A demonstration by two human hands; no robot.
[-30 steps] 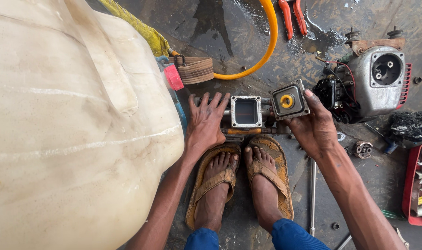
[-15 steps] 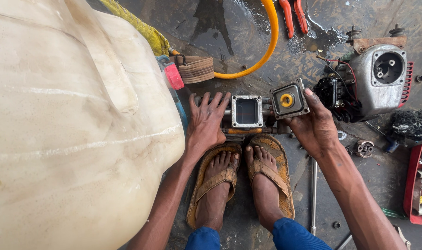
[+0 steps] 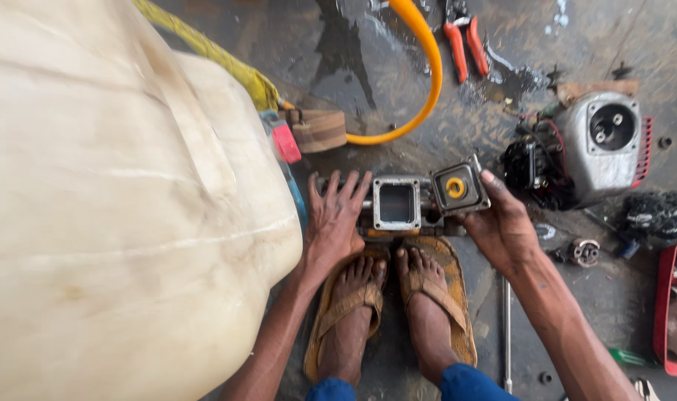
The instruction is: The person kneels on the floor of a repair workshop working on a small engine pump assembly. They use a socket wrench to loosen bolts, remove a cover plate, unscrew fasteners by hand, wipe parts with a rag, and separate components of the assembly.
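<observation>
Head view: left hand (image 3: 337, 223) flat, fingers (image 3: 344, 187) spread, resting against left end of metal pump body (image 3: 396, 203) on wet floor (image 3: 368, 67), just ahead of sandalled feet (image 3: 387, 297). Right hand (image 3: 502, 226) grips square cover plate (image 3: 460, 187), tilted up at body's right end, thumb on its edge. White tank (image 3: 115, 200) left; small engine (image 3: 602, 145) right.

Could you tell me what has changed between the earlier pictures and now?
Almost nothing has visibly changed. The left hand still lies flat against the metal block with the square opening, and the right hand still holds the square cover with the yellow ring tilted at the block's right end. Nothing was picked up or let go. The small engine, yellow hose and red-handled pliers lie as before.
</observation>
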